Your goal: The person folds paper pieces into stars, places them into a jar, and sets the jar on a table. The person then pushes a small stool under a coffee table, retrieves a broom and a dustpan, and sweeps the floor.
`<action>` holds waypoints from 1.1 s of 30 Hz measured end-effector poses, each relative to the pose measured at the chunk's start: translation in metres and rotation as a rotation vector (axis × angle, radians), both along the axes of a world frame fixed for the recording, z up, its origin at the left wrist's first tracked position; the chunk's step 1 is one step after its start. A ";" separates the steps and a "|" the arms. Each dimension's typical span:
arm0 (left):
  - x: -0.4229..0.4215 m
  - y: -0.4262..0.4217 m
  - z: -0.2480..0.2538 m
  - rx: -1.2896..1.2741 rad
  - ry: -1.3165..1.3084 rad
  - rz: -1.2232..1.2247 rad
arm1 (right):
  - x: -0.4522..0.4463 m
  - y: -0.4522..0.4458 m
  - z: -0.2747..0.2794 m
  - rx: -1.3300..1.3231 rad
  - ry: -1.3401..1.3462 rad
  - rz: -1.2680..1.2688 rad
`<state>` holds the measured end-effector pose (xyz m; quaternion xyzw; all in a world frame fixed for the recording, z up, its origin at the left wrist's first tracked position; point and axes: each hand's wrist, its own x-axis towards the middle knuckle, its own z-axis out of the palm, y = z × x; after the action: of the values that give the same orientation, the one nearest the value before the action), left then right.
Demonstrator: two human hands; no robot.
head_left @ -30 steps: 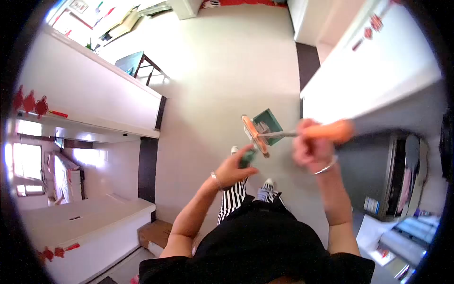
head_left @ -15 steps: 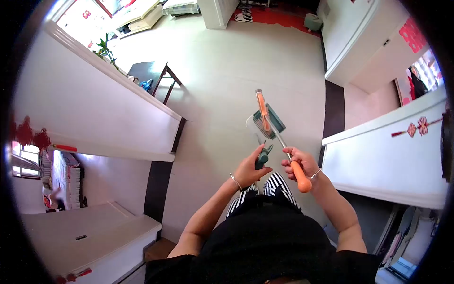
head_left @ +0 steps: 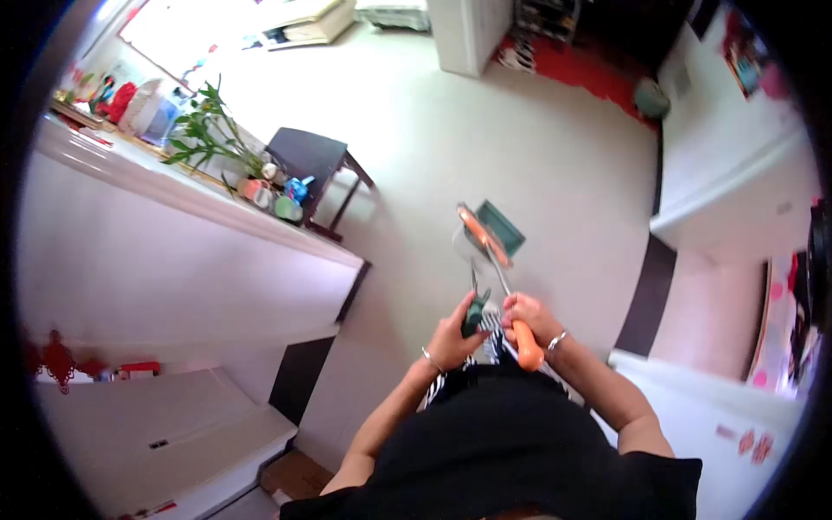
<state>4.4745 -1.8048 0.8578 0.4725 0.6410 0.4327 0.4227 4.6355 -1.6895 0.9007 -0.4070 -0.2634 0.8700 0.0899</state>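
My left hand (head_left: 451,338) is wrapped round the green handle (head_left: 474,315) of a dustpan. The dustpan's green tray (head_left: 503,227) hangs low over or on the floor; which one I cannot tell. My right hand (head_left: 530,319) grips a metal pole with an orange end (head_left: 527,347). At the pole's far end an orange brush head (head_left: 484,234) lies across the tray and hides part of it. Both hands are close together in front of my body.
A dark stool (head_left: 312,156) stands left of centre, beside a ledge with a green plant (head_left: 212,130) and ornaments. White wall corners flank the floor (head_left: 416,156). Shoes (head_left: 518,56) lie by a red mat (head_left: 576,74), with a small bin (head_left: 650,98) at its right.
The view has turned to the left, bringing the plant and stool further in. My right hand has come down and in beside my left; the orange pole end now points toward my body.
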 end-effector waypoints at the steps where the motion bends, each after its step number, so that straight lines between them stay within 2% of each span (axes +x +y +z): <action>1: -0.014 0.023 0.007 0.008 -0.002 0.020 | -0.017 0.028 0.003 -0.032 0.014 0.026; 3: -0.040 0.063 0.020 -0.056 0.004 0.079 | -0.049 0.080 0.005 -0.052 0.020 0.062; 4: -0.025 0.037 0.027 -0.084 -0.012 0.106 | -0.036 0.057 0.013 -0.058 0.014 0.068; 7: -0.083 0.123 0.019 -0.070 0.030 0.164 | -0.099 0.154 0.008 -0.078 -0.033 0.121; 11: -0.158 0.205 0.012 -0.111 0.008 0.168 | -0.166 0.236 -0.006 -0.121 -0.009 0.120; 13: -0.203 0.251 0.018 -0.260 -0.122 0.145 | -0.201 0.277 -0.009 -0.152 0.000 0.117; 21: -0.359 0.436 0.023 -0.145 -0.041 0.078 | -0.326 0.442 0.006 -0.152 0.067 0.067; 25: -0.417 0.530 0.022 -0.199 -0.027 0.065 | -0.386 0.526 -0.003 -0.129 0.043 0.045; 26: -0.430 0.552 0.022 -0.249 -0.086 0.084 | -0.402 0.549 -0.010 -0.155 0.083 0.055; 27: -0.444 0.574 0.003 -0.111 -0.012 0.104 | -0.420 0.576 -0.015 -0.166 0.073 0.068; 29: -0.468 0.618 0.008 -0.219 -0.149 0.159 | -0.455 0.627 -0.022 -0.099 0.052 0.135; 33: -0.512 0.697 0.000 -0.111 -0.095 0.296 | -0.525 0.740 -0.014 -0.145 0.032 0.214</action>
<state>3.9630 -1.1083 0.8577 0.3276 0.7059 0.4759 0.4097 4.1101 -0.9491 0.8865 -0.3681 -0.2404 0.8977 -0.0288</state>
